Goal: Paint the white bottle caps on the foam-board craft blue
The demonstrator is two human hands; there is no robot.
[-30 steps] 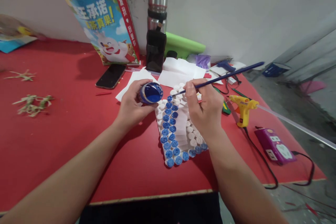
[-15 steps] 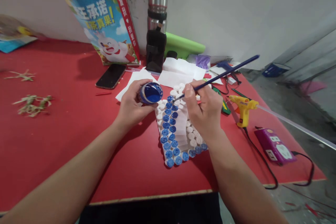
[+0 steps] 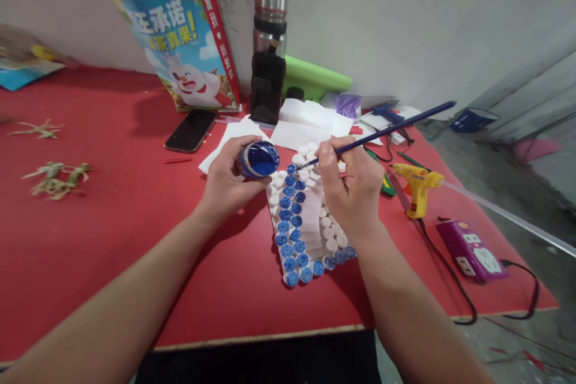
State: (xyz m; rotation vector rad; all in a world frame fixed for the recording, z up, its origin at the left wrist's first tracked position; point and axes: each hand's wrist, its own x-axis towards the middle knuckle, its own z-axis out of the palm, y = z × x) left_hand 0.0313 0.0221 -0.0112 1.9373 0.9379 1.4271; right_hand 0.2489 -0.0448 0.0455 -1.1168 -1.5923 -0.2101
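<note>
My left hand (image 3: 229, 183) is wrapped round a small jar of blue paint (image 3: 260, 159), its open mouth tilted toward me. A long dark blue paintbrush (image 3: 387, 130) is pinched in my right hand (image 3: 348, 183). The brush tip lies at the upper part of a board (image 3: 310, 216) covered with small round rolled pieces. Pieces along its left and lower edges are blue; others, at the top and right, are white. Pale strips form a curved band down the middle. My right hand hides part of the board's right side.
Behind stand a black and steel bottle (image 3: 269, 54) and a printed bag (image 3: 180, 42), with a phone (image 3: 189, 130) and white papers (image 3: 308, 123) before them. To the right are a yellow glue gun (image 3: 417, 186) and a purple power socket (image 3: 470, 252). Woven straw pieces (image 3: 58, 180) lie left.
The paintbrush and my right hand have shifted slightly, the brush's back end moving right and down. The jar and my left hand stay nearly where they were.
</note>
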